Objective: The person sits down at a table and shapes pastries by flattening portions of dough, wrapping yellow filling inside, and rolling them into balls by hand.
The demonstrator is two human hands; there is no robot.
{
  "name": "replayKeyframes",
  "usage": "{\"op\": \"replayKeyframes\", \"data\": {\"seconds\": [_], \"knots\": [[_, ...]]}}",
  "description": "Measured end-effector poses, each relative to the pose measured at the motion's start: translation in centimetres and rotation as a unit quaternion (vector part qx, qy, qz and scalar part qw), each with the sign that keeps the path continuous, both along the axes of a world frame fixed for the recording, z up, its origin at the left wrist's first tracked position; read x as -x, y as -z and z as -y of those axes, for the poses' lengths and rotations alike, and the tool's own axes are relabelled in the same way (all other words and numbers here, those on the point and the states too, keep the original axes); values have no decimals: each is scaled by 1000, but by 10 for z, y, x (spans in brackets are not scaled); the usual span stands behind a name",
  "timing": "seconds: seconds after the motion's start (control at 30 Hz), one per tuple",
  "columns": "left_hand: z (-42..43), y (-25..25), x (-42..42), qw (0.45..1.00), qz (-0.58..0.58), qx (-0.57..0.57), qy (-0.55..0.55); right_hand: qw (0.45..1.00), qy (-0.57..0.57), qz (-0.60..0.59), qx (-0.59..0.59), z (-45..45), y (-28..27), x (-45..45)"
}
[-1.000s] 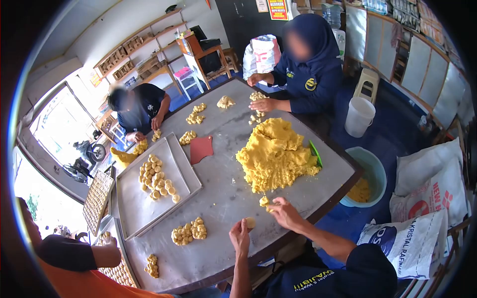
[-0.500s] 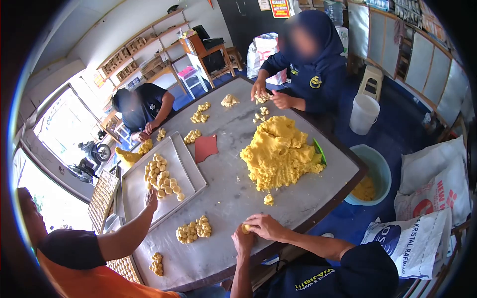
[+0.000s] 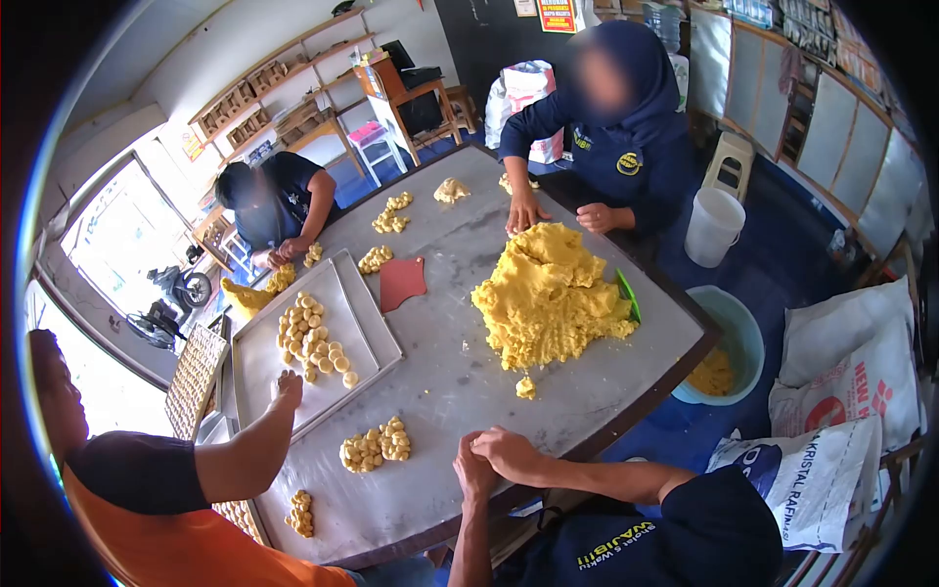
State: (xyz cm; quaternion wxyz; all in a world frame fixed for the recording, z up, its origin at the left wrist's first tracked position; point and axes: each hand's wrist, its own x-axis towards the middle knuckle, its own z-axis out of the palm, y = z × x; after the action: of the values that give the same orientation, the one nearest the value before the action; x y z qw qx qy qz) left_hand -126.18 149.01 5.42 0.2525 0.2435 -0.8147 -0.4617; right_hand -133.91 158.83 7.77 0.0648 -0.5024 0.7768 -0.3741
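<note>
Basically, L hand (image 3: pixel 474 470) & R hand (image 3: pixel 509 456) meet by near edge of grey tabletop (image 3: pixel 440 357), contents hidden, can't tell grip; yellow dough (image 3: pixel 548 298) beyond on it, shelves (image 3: pixel 313 44) at back wall.

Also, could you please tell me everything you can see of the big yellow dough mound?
The yellow dough mound is large, soft-looking and lumpy, crumbly along its near edge. It sits directly on the grey tabletop. A green object lies against its right side, partly hidden. A co-worker's hand is at its far edge; contact is unclear.
</note>
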Motion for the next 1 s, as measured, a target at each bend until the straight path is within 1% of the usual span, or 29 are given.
{"op": "replayKeyframes", "data": {"seconds": [0.03,0.07,0.1,0.13,0.17,0.2,0.3,0.4,0.43,0.5,0.53,0.57,0.6,0.63,0.67,0.7,0.77,0.8,0.9,0.93,1.0], "knots": [[3,1,0,1000,28,3,6,1000,-15,18,-2,2,-3,5],[7,3,-3,998,57,6,11,991,-8,133,21,-1,-6,13],[9,5,-6,996,88,8,15,988,17,144,46,-2,-9,13],[9,5,-6,996,92,15,1,985,43,153,72,-2,-12,15],[10,6,-6,997,71,2,10,980,70,161,98,-3,-15,19],[10,8,-8,998,51,-10,19,981,60,176,60,-3,-17,23],[10,21,-8,998,13,-40,46,970,18,213,-114,1,-11,35],[12,23,-6,996,10,-56,64,993,25,111,5,8,12,28],[12,23,-7,996,14,-60,69,994,21,103,34,7,17,25],[13,22,-5,998,39,42,41,992,13,82,100,5,21,29],[13,23,-5,994,52,91,26,993,60,58,82,0,17,37],[16,25,-7,999,29,-23,29,992,107,36,60,-8,14,50],[22,28,-5,990,4,-139,32,987,154,14,38,-16,8,62],[21,23,-5,966,-18,-254,35,974,212,-73,16,-25,0,67],[19,19,-3,962,-59,-260,53,974,214,-78,3,-32,19,72],[17,12,0,963,-53,-261,50,972,217,-86,-8,-37,24,78],[16,6,1,964,-38,-261,42,978,202,-39,-23,-45,37,78],[20,9,1,953,-57,-295,37,981,193,-14,-31,-50,39,75],[32,15,-11,937,-97,-331,49,984,174,-45,11,-72,35,70],[27,1,-12,915,-126,-380,45,979,190,-70,22,-75,37,70],[18,-6,-12,957,-122,-257,54,969,218,-112,40,-80,40,66]]}}
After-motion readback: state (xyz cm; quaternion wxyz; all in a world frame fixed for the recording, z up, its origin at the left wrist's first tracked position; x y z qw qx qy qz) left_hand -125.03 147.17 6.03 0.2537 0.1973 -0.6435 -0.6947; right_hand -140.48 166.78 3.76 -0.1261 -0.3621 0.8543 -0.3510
